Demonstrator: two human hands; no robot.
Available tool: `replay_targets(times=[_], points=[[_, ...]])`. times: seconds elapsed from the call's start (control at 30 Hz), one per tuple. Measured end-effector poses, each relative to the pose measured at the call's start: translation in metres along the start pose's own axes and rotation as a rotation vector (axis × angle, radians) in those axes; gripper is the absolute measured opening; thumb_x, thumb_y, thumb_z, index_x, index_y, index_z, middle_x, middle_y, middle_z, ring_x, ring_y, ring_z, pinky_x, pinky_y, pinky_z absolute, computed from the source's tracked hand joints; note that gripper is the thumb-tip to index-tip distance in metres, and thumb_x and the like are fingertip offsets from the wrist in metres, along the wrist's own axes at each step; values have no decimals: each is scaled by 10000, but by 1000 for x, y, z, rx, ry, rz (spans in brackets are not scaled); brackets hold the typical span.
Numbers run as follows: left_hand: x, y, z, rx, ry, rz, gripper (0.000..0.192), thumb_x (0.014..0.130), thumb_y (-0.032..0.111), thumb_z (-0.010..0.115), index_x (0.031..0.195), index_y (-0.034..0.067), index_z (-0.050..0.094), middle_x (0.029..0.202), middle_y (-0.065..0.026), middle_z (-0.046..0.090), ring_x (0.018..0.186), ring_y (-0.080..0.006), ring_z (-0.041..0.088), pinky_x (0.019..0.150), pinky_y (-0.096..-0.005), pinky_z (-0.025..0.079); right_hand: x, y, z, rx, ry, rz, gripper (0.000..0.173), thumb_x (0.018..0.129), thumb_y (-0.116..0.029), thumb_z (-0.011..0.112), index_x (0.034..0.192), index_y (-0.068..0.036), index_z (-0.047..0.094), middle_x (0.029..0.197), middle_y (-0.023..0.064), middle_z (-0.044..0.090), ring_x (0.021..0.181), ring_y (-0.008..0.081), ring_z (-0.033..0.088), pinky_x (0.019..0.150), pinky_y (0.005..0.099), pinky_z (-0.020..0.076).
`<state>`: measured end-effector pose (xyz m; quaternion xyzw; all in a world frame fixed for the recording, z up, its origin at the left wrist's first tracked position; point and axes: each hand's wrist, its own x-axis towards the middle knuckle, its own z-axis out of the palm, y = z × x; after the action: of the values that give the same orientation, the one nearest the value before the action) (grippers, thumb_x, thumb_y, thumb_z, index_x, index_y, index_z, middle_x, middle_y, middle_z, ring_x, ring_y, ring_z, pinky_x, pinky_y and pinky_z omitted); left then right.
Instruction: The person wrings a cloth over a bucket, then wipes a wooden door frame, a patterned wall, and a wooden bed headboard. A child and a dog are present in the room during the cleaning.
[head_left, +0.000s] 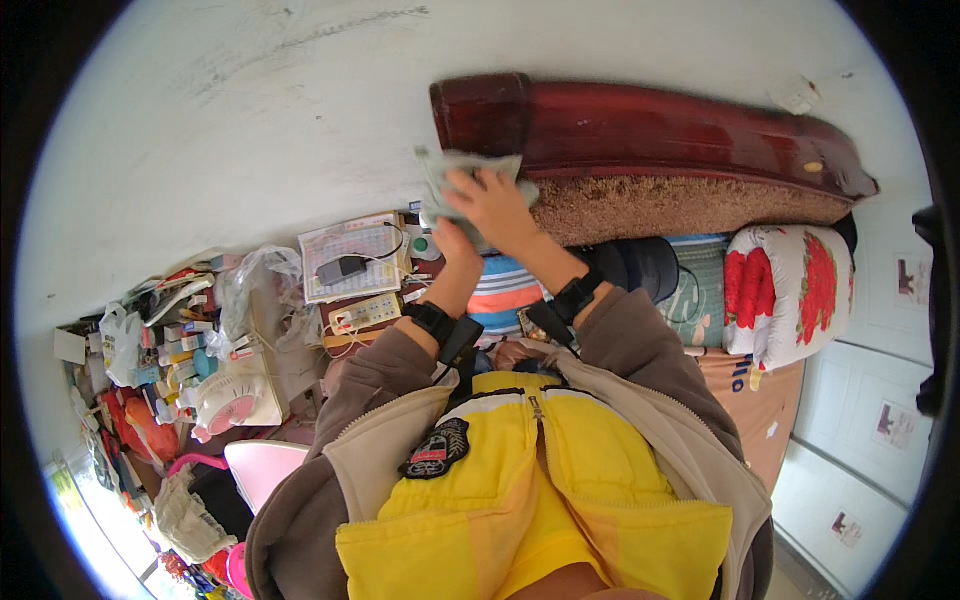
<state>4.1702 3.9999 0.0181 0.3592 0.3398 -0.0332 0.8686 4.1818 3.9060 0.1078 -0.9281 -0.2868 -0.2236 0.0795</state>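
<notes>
A pale green cloth (487, 166), blurred and crumpled, is at the left end of a dark red wooden headboard (645, 124). My right hand (491, 210) is on the cloth with its fingers spread over the folds. Just below and to the left, my left hand (459, 251) grips the cloth's lower part; some of its fingers are hidden. Below the glossy wood runs the headboard's brown textured panel (675, 210). Both wrists wear black straps with small devices.
Left of my hands, a table carries a power strip (366, 315), a black power adapter (341, 270) and a green-capped bottle (424, 247). Further left are a piggy bank (229, 405) and a pink chair (266, 472). A dark cap (637, 266) and a floral quilt (791, 292) lie to the right.
</notes>
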Motion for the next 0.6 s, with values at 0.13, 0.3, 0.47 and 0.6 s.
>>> replay_targets(times=[0.13, 0.3, 0.47, 0.6], points=[[-31, -7, -28, 344, 88, -103, 470, 890, 164, 404, 1330, -1, 388, 1242, -120, 505, 1103, -244, 516, 914, -379, 436, -30, -14, 18, 244, -202, 22, 132, 729, -110, 591, 853, -93, 632, 1255, 36, 495, 1001, 271, 508, 829, 365, 482], [-55, 40, 0, 286, -175, 449, 515, 900, 150, 430, 1381, 3, 320, 1327, -137, 426, 1176, -248, 447, 984, -363, 371, 29, -27, -48, 238, 214, 5, 230, 686, -106, 590, 905, -106, 661, 1151, 37, 544, 992, 261, 507, 737, 352, 473], [-31, 68, 43, -24, -262, 487, 618, 944, 257, 478, 1432, 16, 183, 1395, -146, 350, 1241, -236, 388, 1024, -358, 331, 115, -14, -82, -164, 280, -92, 160, 687, -175, 587, 824, -110, 638, 1155, 35, 565, 1020, 224, 498, 857, 335, 382], [-25, 49, 42, 95, -310, 179, 754, 949, 349, 535, 1437, 4, 75, 1430, -148, 325, 1292, -228, 364, 1042, -342, 323, 110, -8, -54, -254, -141, -301, 135, 701, -178, 579, 821, -132, 620, 1168, -7, 571, 1034, 206, 496, 875, 347, 370]])
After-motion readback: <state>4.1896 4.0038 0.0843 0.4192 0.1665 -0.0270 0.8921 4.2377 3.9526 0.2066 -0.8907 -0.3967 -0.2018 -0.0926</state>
